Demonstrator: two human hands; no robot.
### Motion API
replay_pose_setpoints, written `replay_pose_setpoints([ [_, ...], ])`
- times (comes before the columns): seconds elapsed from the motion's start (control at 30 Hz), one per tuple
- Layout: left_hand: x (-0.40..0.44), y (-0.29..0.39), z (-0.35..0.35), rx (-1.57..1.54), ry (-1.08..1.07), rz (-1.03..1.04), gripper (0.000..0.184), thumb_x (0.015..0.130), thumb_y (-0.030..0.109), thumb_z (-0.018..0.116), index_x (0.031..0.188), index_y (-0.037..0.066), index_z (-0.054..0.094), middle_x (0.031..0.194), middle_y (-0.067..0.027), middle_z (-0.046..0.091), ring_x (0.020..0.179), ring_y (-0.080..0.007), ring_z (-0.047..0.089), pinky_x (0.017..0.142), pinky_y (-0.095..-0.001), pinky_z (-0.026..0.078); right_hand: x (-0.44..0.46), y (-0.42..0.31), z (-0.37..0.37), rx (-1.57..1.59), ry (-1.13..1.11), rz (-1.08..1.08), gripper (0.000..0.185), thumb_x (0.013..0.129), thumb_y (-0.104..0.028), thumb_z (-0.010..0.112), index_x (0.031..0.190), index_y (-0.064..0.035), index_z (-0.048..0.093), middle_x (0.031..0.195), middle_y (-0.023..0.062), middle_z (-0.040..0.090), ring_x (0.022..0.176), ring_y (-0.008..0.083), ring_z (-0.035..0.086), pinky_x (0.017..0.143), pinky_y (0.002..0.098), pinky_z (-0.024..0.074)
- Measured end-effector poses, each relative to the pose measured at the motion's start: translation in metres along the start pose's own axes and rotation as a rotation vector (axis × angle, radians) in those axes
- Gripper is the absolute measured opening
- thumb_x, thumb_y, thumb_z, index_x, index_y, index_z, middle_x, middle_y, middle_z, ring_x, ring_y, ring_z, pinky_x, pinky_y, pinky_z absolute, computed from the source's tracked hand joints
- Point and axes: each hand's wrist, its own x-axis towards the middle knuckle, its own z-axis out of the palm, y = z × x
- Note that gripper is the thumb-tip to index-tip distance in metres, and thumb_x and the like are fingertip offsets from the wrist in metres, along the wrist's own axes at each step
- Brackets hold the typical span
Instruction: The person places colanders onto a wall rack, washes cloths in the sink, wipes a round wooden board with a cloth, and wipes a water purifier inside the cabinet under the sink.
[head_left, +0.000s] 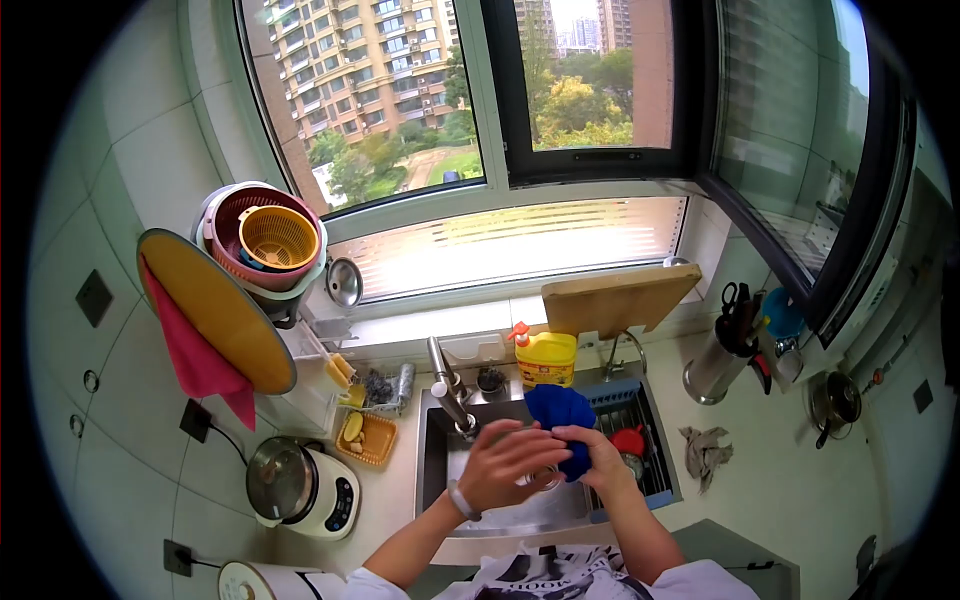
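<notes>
Above the steel sink (pixel 440 470), a blue cloth (pixel 560 407) hangs bunched from my right hand (pixel 598 458), whose fingers are closed on it. My left hand (pixel 508 462) is beside it, palm turned toward the cloth, fingers stretched out and a pale band at the wrist. Whether the left fingertips touch the cloth cannot be made out. Just behind the cloth stands a yellow bottle (pixel 546 359) with a red top. The faucet (pixel 447 390) rises at the sink's back left. Right of the hands, a dark drying rack holds a red item (pixel 627 440).
A grey rag (pixel 706 455) lies on the right counter near a knife holder (pixel 716 365). A wooden board (pixel 620 300) leans at the window. Left are an orange basket (pixel 368 440), a glass-lidded pot (pixel 283 478) and stacked colanders (pixel 278 238). An open window pane (pixel 790 130) juts in at right.
</notes>
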Motion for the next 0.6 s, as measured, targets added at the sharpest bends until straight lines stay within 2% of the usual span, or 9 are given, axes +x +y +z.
replay_pose_setpoints([
  [0.07, -0.013, -0.01, -0.005, -0.16, 0.223, -0.324, 0.027, 0.083, 0.026, 0.07, 0.103, 0.008, 0.066, 0.111, -0.01, 0.063, 0.103, -0.0224, 0.059, 0.087, -0.0341, 0.043, -0.006, -0.001, 0.005, -0.038, -0.01, 0.017, 0.038, 0.081, -0.01, 0.064, 0.115, 0.0026, 0.052, 0.088, 0.0077, 0.061, 0.068, 0.0127, 0.058, 0.053, 0.02, 0.0455],
  [0.2, -0.004, -0.023, -0.001, -1.442, 0.03, -0.63, 0.103, 0.073, 0.056, 0.071, 0.147, 0.009, 0.017, 0.146, -0.0174, 0.032, 0.132, -0.0264, 0.036, 0.106, -0.038, 0.033, -0.014, 0.015, 0.025, 0.187, -0.716, 0.382, 0.059, 0.074, -0.014, 0.071, 0.124, 0.0002, 0.043, 0.074, 0.001, 0.048, 0.053, 0.0078, 0.043, 0.043, 0.0184, 0.0351],
  [0.23, 0.002, -0.022, 0.005, -1.63, -0.094, -0.514, 0.097, 0.074, 0.056, 0.071, 0.144, 0.006, 0.026, 0.144, -0.0183, 0.035, 0.134, -0.0282, 0.035, 0.108, -0.0381, 0.029, -0.011, 0.023, 0.029, 0.153, -0.856, 0.45, 0.06, 0.073, -0.017, 0.073, 0.125, -0.0026, 0.045, 0.075, 0.0009, 0.049, 0.054, 0.0091, 0.046, 0.041, 0.0199, 0.0366],
  [0.3, -0.002, -0.018, 0.0, -1.739, -0.263, -0.439, 0.081, 0.075, 0.047, 0.074, 0.135, 0.006, 0.039, 0.133, -0.0171, 0.045, 0.133, -0.0275, 0.037, 0.108, -0.0369, 0.03, -0.017, 0.031, 0.043, -0.068, -0.573, 0.35, 0.057, 0.073, -0.017, 0.075, 0.122, -0.0052, 0.048, 0.08, 0.0028, 0.055, 0.059, 0.0105, 0.053, 0.042, 0.022, 0.0392],
  [0.33, 0.003, -0.016, -0.009, -1.703, -0.231, -0.402, 0.05, 0.08, 0.027, 0.074, 0.119, 0.006, 0.05, 0.116, -0.0125, 0.054, 0.124, -0.0262, 0.045, 0.106, -0.0356, 0.031, -0.02, 0.029, 0.05, -0.166, -0.481, 0.348, 0.055, 0.072, -0.015, 0.077, 0.119, -0.0061, 0.05, 0.082, 0.0035, 0.057, 0.06, 0.0114, 0.056, 0.043, 0.0231, 0.0407],
  [0.37, 0.003, -0.011, -0.013, -1.706, -0.23, -0.401, 0.05, 0.08, 0.027, 0.074, 0.119, 0.006, 0.05, 0.116, -0.0125, 0.054, 0.124, -0.0262, 0.045, 0.106, -0.0356, 0.031, -0.024, 0.027, 0.057, -0.26, -0.39, 0.354, 0.053, 0.07, -0.014, 0.078, 0.116, -0.007, 0.051, 0.083, 0.0041, 0.06, 0.062, 0.0123, 0.059, 0.043, 0.0242, 0.0423],
  [0.43, 0.001, -0.002, -0.014, -1.049, -0.013, -0.64, 0.026, 0.086, 0.01, 0.064, 0.105, 0.005, 0.048, 0.104, -0.0076, 0.056, 0.102, -0.0225, 0.058, 0.101, -0.0347, 0.036, -0.023, 0.023, 0.058, -0.848, -0.052, -0.02, 0.043, 0.066, -0.004, 0.078, 0.102, -0.0072, 0.055, 0.076, 0.0021, 0.06, 0.057, 0.013, 0.059, 0.045, 0.0252, 0.0443],
  [0.57, 0.003, 0.012, 0.024, -0.192, 0.173, -0.621, 0.043, 0.064, -0.005, 0.058, 0.104, 0.01, 0.052, 0.096, -0.005, 0.06, 0.091, -0.0249, 0.052, 0.096, -0.0361, 0.03, 0.017, 0.066, 0.039, -1.06, 0.265, -1.04, 0.022, 0.07, 0.001, 0.071, 0.085, -0.0044, 0.056, 0.068, 0.0017, 0.057, 0.062, 0.0094, 0.057, 0.053, 0.0274, 0.0469],
  [0.6, -0.001, 0.008, 0.032, -0.124, 0.165, -0.641, 0.039, 0.07, 0.0, 0.062, 0.105, 0.012, 0.052, 0.095, -0.0037, 0.06, 0.091, -0.0232, 0.052, 0.093, -0.0351, 0.028, 0.025, 0.073, 0.027, -1.061, 0.264, -1.04, 0.022, 0.07, 0.001, 0.071, 0.085, -0.0044, 0.056, 0.068, 0.0017, 0.057, 0.062, 0.0094, 0.057, 0.053, 0.0274, 0.0469],
])
